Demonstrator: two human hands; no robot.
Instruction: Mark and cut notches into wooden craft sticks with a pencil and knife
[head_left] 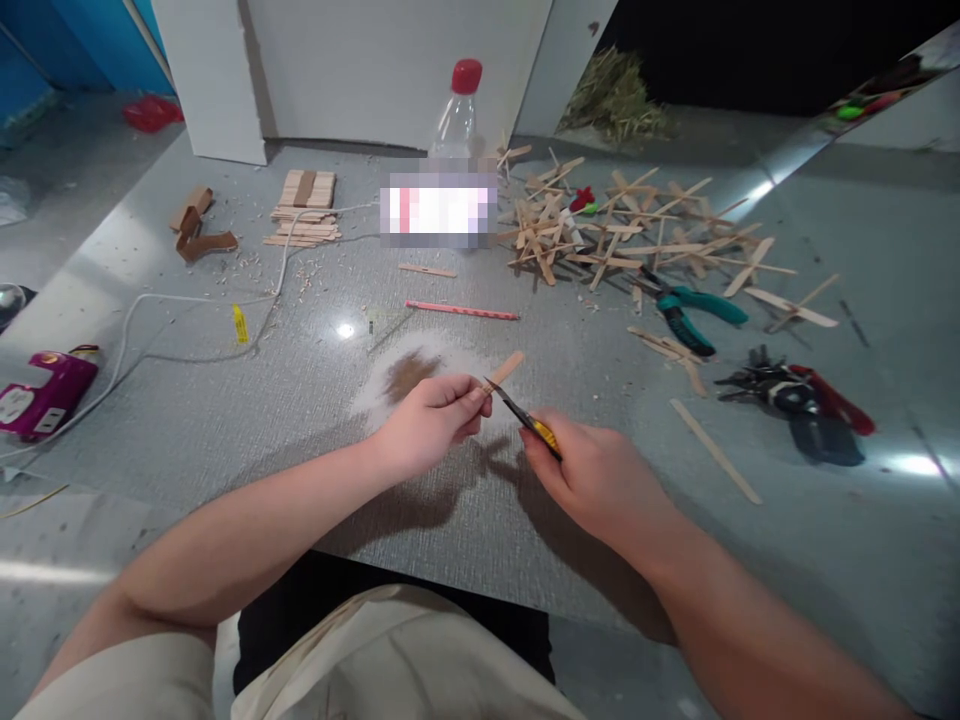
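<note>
My left hand (427, 425) pinches a wooden craft stick (508, 370), whose rounded end sticks out past the fingertips. In my right hand (592, 465) is a utility knife (541, 432) with a yellow and black handle. Its dark blade meets the stick close to my left fingers; how deep it sits I cannot tell. Beneath my hands lies a brownish patch of dust (412, 375) on the grey table. A pink pencil (461, 311) and a small craft stick (427, 270) lie just beyond.
Crossed stick pieces (622, 230) heap at the back right, near teal-handled pliers (694, 310) and a bunch of keys (780, 390). A stick bundle (304, 205) lies back left. A red-capped bottle (457, 120) stands behind. A white cable (281, 270) runs to a purple power socket (49, 390).
</note>
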